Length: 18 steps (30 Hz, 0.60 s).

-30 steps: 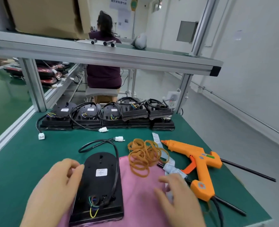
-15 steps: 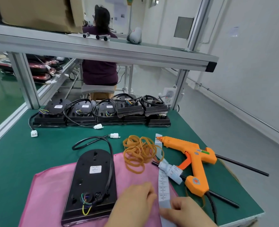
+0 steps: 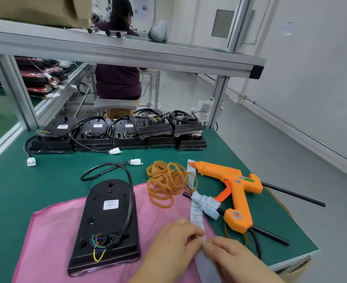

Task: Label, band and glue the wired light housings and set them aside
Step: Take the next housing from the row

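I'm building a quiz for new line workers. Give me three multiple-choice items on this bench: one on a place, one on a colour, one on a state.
1. Where does the nearest housing lie? A on the pink cloth; B in a box; C on the floor.
2. What colour is the glue gun? A blue; B orange; C black.
3. What are the left hand and right hand doing? A lying flat; B pinching the label strip; C gripping the glue gun.
Answers: 1 A, the cloth shows beneath it; 2 B, its body is orange; 3 B, fingertips of both meet on the strip.
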Tool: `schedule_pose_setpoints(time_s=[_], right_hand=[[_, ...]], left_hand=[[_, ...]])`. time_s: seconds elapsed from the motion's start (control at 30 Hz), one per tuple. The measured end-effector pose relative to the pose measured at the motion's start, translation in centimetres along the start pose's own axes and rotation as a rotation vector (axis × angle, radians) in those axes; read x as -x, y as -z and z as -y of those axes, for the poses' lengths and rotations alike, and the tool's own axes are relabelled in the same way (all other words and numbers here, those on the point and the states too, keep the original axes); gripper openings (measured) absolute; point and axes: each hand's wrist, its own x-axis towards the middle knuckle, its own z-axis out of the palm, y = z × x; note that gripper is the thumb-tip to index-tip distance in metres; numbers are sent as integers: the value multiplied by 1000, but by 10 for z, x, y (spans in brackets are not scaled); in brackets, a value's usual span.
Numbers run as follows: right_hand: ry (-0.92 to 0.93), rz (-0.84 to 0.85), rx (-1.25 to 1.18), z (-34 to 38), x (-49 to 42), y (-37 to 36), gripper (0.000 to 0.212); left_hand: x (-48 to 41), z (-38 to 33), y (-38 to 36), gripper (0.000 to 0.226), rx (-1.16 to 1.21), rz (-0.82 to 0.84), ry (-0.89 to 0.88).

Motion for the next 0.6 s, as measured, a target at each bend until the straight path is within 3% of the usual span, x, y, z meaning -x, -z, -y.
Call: schedule_pose_setpoints(time_s=[0.13, 0.23, 0.47, 0.6], right_hand=[[-102, -49, -115, -1, -5, -4, 34], [-129, -31, -179, 0, -6, -4, 20], [-127, -28, -46, 3, -12, -5, 6], [-103, -17, -8, 3, -12, -5, 18]], left_hand=[[-3, 0, -5, 23, -41, 7, 15], [-4, 2, -7, 19, 15, 17, 80], [-2, 4, -4, 35, 385, 67, 293], [-1, 4, -4, 35, 438, 65, 298]])
